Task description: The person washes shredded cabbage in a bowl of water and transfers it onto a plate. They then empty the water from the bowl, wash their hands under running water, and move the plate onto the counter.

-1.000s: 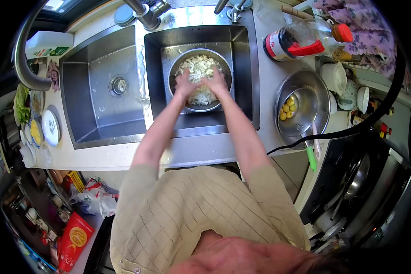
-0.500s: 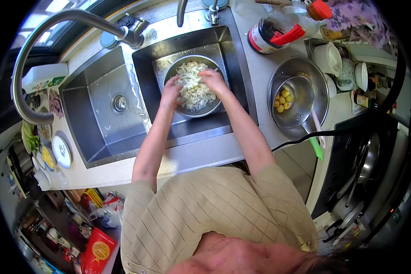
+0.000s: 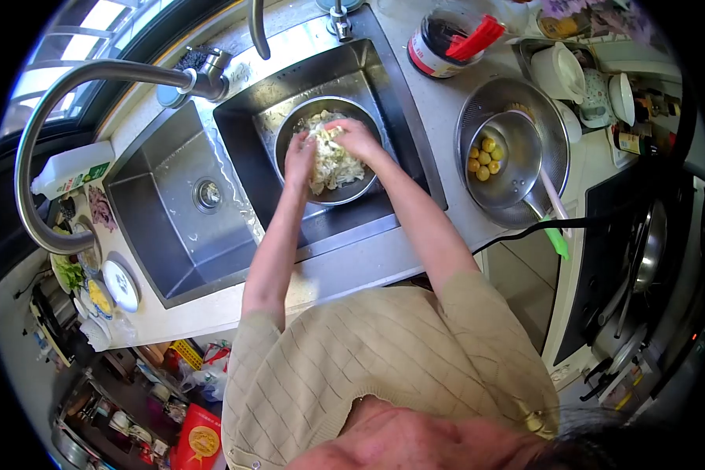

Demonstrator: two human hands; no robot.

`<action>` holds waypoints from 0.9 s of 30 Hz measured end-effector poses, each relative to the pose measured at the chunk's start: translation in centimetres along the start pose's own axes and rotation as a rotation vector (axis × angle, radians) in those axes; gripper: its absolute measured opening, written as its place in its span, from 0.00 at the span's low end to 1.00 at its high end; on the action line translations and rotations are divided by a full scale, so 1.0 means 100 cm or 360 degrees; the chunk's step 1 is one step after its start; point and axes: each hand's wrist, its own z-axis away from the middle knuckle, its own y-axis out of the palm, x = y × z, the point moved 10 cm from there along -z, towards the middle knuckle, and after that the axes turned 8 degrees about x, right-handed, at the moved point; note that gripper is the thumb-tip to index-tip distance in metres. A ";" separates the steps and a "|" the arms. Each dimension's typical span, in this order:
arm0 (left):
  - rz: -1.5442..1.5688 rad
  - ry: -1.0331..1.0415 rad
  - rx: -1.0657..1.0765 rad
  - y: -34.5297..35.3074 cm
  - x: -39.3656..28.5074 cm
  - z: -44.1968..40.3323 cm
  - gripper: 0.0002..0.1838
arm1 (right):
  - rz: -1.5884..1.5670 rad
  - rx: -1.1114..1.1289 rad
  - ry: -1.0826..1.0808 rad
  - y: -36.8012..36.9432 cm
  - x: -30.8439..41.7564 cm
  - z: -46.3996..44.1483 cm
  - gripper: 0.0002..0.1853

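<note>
A round metal bowl [image 3: 342, 197] stands in the right-hand sink basin [image 3: 243, 117]. Pale, shredded pieces of food [image 3: 335, 169] lie heaped in it. My left hand [image 3: 300, 159] is at the heap's left side, fingers curved inward against the pieces. From the upper right, my right hand [image 3: 356, 139] reaches over the heap with bent fingers touching it. Both hands cup pieces between them, and the fingertips are partly hidden among the food.
The left basin [image 3: 164, 172] has a drain, with a curved faucet [image 3: 94, 70] arching over it. Right of the sinks, a colander [image 3: 560, 157] holds a smaller strainer [image 3: 517, 149] with yellow balls [image 3: 484, 160]. A dark-filled bottle [image 3: 439, 51] lies behind. Plates [image 3: 120, 283] stand left.
The view has turned and shifted. My hands have moved from spread over the middle of the heap to its sides, then drawn closer together, gathering the pieces between them.
</note>
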 end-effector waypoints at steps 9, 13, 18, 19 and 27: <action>-0.2195 0.0528 0.0349 0.070 -0.078 0.005 0.22 | 0.0169 -0.0184 0.0427 -0.016 -0.027 0.018 0.21; -0.1959 0.0348 0.0083 0.061 -0.062 -0.014 0.14 | 0.0357 -0.0420 0.0318 -0.015 -0.042 0.006 0.20; -0.1122 0.0210 0.0221 0.021 -0.046 -0.028 0.12 | -0.0007 -0.0109 0.0220 -0.002 -0.037 0.001 0.15; -0.0879 0.0192 0.0293 0.016 -0.044 -0.028 0.12 | 0.0009 -0.0057 0.0196 -0.002 -0.029 0.003 0.15; 0.0144 -0.0653 0.0025 -0.014 0.015 0.023 0.21 | 0.0066 -0.0190 0.0650 -0.009 -0.040 0.027 0.30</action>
